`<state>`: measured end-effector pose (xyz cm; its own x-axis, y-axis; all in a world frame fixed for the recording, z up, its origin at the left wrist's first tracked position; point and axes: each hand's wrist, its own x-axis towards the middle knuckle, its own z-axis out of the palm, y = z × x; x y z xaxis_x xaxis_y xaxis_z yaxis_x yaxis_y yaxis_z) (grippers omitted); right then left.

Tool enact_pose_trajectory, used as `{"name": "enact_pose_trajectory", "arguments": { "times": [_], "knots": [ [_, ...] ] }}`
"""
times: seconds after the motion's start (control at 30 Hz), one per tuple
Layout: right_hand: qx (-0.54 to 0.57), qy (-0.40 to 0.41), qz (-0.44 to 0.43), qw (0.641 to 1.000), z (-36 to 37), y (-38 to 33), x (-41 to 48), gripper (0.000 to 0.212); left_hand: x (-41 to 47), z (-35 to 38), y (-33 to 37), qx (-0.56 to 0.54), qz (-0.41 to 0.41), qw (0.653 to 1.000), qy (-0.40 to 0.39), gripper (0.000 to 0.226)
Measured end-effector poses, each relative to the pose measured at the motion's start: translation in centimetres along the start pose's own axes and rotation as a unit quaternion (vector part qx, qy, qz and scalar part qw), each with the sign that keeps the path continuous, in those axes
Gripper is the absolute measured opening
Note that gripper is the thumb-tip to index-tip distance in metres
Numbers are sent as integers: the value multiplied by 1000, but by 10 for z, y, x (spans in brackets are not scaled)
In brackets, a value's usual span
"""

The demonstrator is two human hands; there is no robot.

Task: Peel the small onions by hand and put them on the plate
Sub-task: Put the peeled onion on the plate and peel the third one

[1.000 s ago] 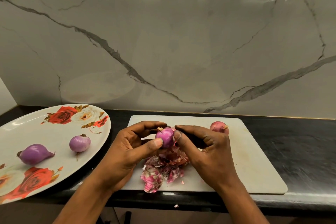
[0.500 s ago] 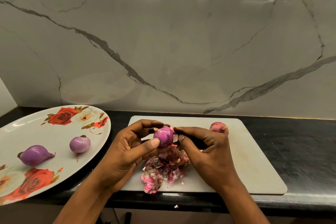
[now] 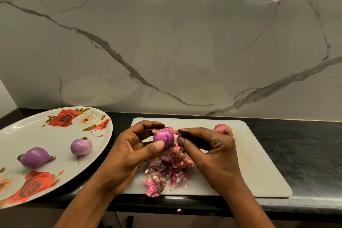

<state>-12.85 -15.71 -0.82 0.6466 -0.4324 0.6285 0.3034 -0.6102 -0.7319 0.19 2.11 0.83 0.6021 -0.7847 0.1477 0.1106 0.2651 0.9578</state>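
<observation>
One floral plate (image 3: pixel 46 140) on black counter (image 3: pixel 305 153); marble wall (image 3: pixel 185 42).

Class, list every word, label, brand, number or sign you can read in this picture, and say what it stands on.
None can be read. The plate bears only printed roses; the cutting board, marble wall and black counter show no writing.

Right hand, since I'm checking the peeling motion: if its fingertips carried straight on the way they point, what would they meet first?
The right hand points toward the onion gripped by the left hand; it would likely meet that onion first, almost at once, though depth is unclear.
</observation>
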Motion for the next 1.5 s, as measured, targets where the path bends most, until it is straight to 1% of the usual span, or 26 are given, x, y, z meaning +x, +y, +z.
{"name": "enact_pose_trajectory", "arguments": {
  "times": [0.2, 0.3, 0.43, 0.5, 0.6, 0.7, 0.8, 0.97, 1.03, 1.1, 1.27, 1.43, 1.5],
  "knots": [
    [-13, 19, 3, 1000, 0, -2, 0, 26, 1, 2, 2, -19, -6, 999, 24, 36],
    [-16, 29, 9, 999, 0, -3, 0, 27, 2, 3, 2, -35, -8, 999, 36, 42],
    [-39, 27, 2, 999, 0, -4, 0, 27, 1, 4, 3, -41, -11, 998, 38, 43],
    [-31, 33, 8, 999, 0, -3, 0, 26, 2, 5, 3, -41, -15, 998, 41, 43],
    [-11, 14, 18, 1000, 0, -5, 0, 19, 2, 6, 4, -30, -18, 998, 46, 41],
    [3, -19, 18, 1000, 1, -6, 0, 26, 1, 7, 5, -10, -19, 999, 48, 41],
    [-1, -39, 3, 999, 2, -5, 1, 24, 1, 7, 6, -5, -22, 999, 49, 42],
    [-17, -6, -9, 1000, 0, -4, 1, 26, 1, 8, 7, -12, -20, 998, 61, 41],
    [-30, 16, -6, 999, 0, -3, 1, 26, 2, 8, 7, -20, -21, 997, 72, 40],
    [-37, 19, -9, 999, 0, -2, 1, 24, 3, 9, 8, -28, -23, 996, 76, 40],
    [-37, -7, -18, 999, 2, -4, 0, 24, 4, 8, 7, -25, -24, 996, 85, 36],
    [-19, -48, -22, 998, 3, -5, -1, 30, 4, 7, 5, -7, -27, 997, 75, 42],
    [-13, -48, -13, 999, 3, -4, 0, 31, 4, 7, 5, -4, -28, 997, 74, 42]
  ]
}}
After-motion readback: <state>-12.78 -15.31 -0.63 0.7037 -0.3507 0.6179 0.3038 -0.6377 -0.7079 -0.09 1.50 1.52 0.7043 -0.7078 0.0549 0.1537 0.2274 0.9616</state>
